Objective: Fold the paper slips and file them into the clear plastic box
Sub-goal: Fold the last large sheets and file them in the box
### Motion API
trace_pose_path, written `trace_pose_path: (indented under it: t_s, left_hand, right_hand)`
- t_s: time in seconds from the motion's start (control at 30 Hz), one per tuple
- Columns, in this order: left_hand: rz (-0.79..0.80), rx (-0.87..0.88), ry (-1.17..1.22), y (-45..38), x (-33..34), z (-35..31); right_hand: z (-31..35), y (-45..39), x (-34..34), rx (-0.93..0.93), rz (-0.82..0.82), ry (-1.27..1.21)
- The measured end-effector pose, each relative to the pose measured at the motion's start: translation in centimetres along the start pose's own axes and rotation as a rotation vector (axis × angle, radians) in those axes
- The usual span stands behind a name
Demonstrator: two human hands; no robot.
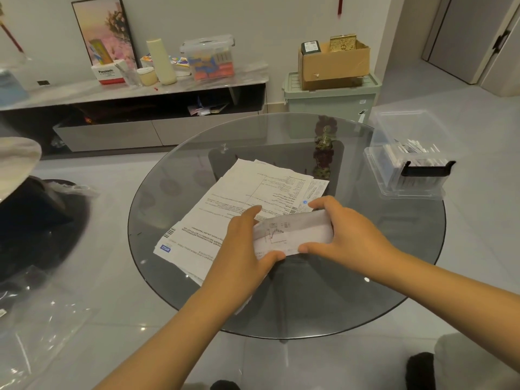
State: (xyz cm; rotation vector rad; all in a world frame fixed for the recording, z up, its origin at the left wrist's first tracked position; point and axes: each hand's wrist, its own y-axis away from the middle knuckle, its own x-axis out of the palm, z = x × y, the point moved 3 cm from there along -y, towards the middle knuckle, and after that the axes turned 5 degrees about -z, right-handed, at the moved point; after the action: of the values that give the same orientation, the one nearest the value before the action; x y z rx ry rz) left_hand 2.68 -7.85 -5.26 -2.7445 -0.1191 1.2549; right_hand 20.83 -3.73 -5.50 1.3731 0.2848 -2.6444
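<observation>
Both hands held one folded white paper slip with a small printed graph (292, 235) just above the round smoked-glass counter (365, 277). The left hand (247, 243) gripped its left end, fingers along the far edge and thumb curled under the near edge. The right hand (340, 229) pinched the right end, index finger over the top edge and thumb at the near edge.

Beneath and to the left of the slip lay a loose stack of unfolded white printed sheets with barcodes (225, 209), spread flat on the counter and partly covered by the left hand.

The clear rectangular plastic box with a black clip handle (405, 153) stood at the counter's far right edge, well apart from the hands, its lid raised open. Folded white slips (413, 149) stood on edge inside it.

Beyond the counter sat a pale green lidded bin (332, 97) carrying a brown cardboard carton (334, 63).
</observation>
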Motion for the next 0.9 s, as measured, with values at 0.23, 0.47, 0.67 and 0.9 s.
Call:
trace_pose_path:
  t_s: [0.23,0.47,0.67,0.9]
  left_hand:
    - [0.050,-0.048,-0.036,-0.5,-0.5,0.6]
    - [-0.026,-0.010,-0.088,0.0,-0.6,0.4]
    - [-0.094,0.242,-0.271,0.7,-0.3,-0.8]
    - [0.148,0.458,-0.277,1.8,1.2,-1.6]
  right_hand:
    - [-0.2,-0.7,-0.1,0.032,0.033,0.105]
    - [-0.8,-0.1,-0.8,-0.035,0.001,0.177]
    - [-0.4,1.4,-2.1,0.057,-0.093,0.176]
    - [-0.3,3.1,-2.2,0.342,0.254,-0.246]
